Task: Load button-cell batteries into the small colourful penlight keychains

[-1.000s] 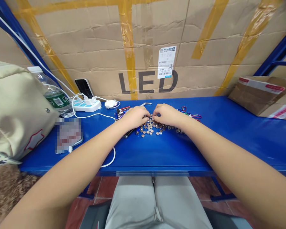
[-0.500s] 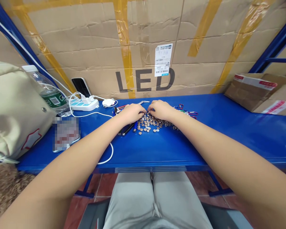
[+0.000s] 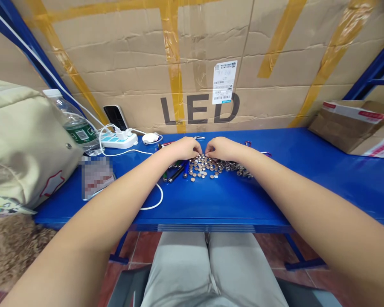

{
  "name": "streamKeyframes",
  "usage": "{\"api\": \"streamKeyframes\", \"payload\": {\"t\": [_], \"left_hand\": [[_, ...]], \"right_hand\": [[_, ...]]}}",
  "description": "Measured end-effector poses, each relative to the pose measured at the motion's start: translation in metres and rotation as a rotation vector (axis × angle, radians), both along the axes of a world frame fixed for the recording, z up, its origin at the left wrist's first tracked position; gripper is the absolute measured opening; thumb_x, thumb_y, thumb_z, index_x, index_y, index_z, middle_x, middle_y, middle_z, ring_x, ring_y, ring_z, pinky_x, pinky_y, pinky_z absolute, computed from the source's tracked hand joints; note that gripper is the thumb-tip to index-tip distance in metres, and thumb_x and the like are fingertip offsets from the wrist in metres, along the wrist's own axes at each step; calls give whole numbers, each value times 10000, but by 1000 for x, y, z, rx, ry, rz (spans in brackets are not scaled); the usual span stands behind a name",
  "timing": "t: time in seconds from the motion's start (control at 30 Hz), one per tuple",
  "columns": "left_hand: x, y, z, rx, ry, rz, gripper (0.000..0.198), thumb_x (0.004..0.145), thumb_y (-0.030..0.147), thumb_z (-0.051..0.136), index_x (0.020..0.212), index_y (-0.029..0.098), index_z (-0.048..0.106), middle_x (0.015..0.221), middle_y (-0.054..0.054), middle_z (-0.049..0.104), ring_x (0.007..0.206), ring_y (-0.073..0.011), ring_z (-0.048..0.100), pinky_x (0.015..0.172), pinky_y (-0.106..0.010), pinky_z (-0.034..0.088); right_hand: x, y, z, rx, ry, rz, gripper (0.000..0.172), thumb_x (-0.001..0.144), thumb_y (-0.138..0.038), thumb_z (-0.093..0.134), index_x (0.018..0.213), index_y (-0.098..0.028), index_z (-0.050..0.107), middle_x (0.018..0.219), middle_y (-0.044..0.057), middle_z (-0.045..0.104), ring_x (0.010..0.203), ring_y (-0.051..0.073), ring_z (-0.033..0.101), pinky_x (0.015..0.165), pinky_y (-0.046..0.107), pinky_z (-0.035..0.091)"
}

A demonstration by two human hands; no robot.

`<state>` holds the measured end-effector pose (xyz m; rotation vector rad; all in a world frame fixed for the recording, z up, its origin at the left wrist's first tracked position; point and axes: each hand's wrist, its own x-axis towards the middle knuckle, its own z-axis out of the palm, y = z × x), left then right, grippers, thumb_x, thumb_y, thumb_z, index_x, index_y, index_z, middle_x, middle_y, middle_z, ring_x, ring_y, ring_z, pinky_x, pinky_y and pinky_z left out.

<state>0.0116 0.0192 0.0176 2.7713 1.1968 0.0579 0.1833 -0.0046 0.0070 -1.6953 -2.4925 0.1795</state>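
Above the far edge of a heap of small round metal pieces [image 3: 199, 167], which look like button cells, both hands reach in with their fingertips close together. My left hand [image 3: 189, 148] is closed, its thumb and fingers curled downward. Facing it, my right hand [image 3: 219, 148] is closed in a similar curl. Whatever the fingertips pinch is too small to make out. Black, blue and green pen-like tubes [image 3: 176, 174] lie beneath and beside the left wrist. Darker small metal parts [image 3: 243, 169] lie by the right wrist, and a red clip like a carabiner [image 3: 267, 154] shows past it.
A blue table [image 3: 217, 200] holds everything. On the left are a beige bag [image 3: 25, 140], a plastic bottle [image 3: 80, 130], a white power strip [image 3: 120, 140] with cables and a phone-like object [image 3: 97, 177]. An open carton [image 3: 352, 128] stands right; a big cardboard box [image 3: 131, 64] backs the table.
The view has shifted slightly, so the whole scene sits further right. Both hands stay at the same spot over the metal pieces, with a slightly wider gap between the fingertips.
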Motion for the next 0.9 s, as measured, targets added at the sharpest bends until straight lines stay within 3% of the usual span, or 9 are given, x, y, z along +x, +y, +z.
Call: {"api": "streamKeyframes", "payload": {"t": [0.57,0.73,0.9], "left_hand": [[1,-3,-17,107,-140,17,187,785,139,605,927,154,726,903,-63,740,802,-191,665,712,-274,487],[1,0,-20,161,-151,-27,177,779,150,608,911,172,723,885,-47,738,784,-186,657,677,-271,478],[-3,4,-20,196,-108,-84,167,790,172,616,893,199,743,896,-31,738,827,-189,650,743,-285,471]], "right_hand": [[0,1,-3,109,16,25,173,774,-143,604,878,-186,735,847,21,747,787,170,670,673,243,450],[0,2,-7,118,44,31,150,792,-165,607,883,-178,726,837,24,740,779,172,665,662,245,445],[5,5,-11,125,82,49,113,778,-195,634,847,-200,723,810,2,732,747,156,654,641,235,437]]}}
